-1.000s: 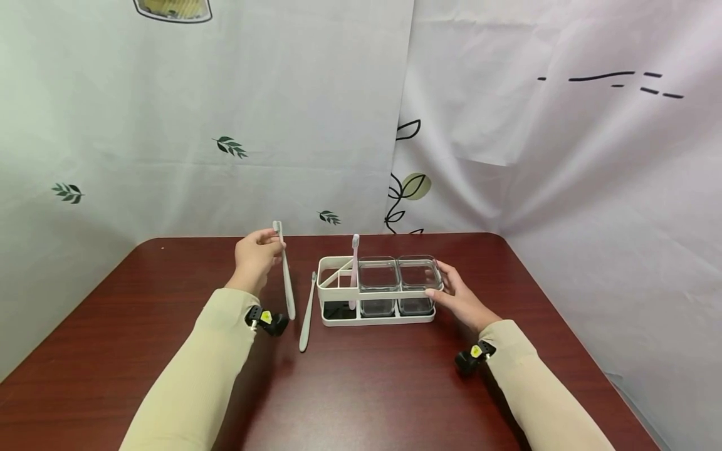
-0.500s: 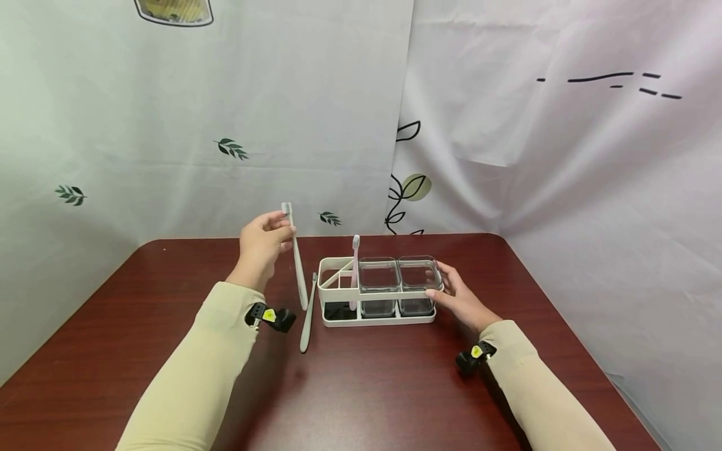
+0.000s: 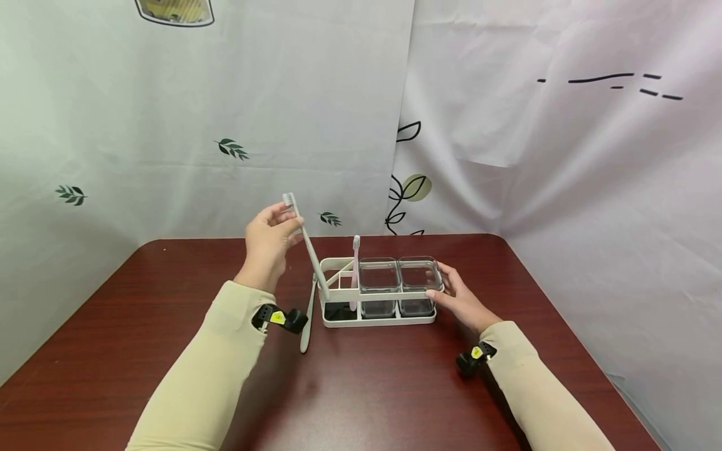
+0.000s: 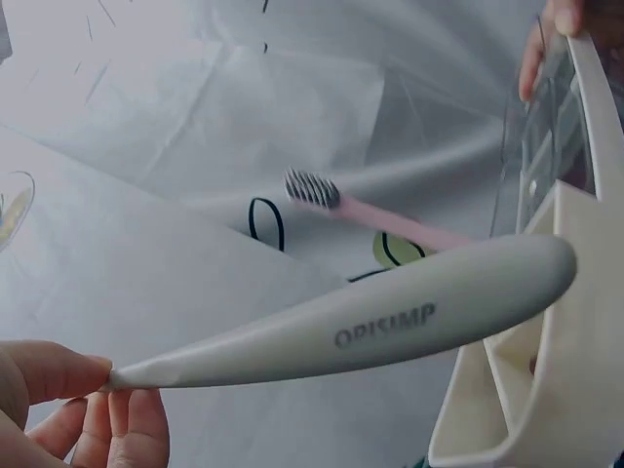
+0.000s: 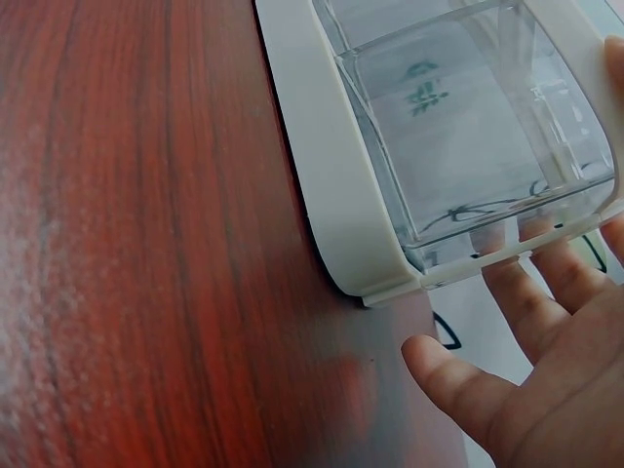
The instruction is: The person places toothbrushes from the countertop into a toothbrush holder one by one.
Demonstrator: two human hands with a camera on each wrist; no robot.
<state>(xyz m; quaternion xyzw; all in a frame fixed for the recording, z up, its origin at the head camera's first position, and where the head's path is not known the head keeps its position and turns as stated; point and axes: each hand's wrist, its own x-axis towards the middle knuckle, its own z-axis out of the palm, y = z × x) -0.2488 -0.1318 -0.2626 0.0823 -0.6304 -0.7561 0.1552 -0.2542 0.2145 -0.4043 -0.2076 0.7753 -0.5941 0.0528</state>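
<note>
My left hand pinches a pale grey toothbrush just below its bristles. It slants, bristles up, and its rounded handle end overlaps the left compartment of a white toothbrush holder. In the left wrist view that end lies across the holder's rim; I cannot tell whether they touch. A pink toothbrush stands upright inside the holder. At the holder's right end my right hand grips it, thumb on the front rail and fingers at the side.
Two clear square cups sit in the holder's middle and right slots. Another pale toothbrush lies on the dark red table, just left of the holder. A white printed cloth hangs behind the table.
My left hand has moved right and up with the toothbrush, which now tilts, its handle end over the holder's left side. The right hand and holder have stayed put.
</note>
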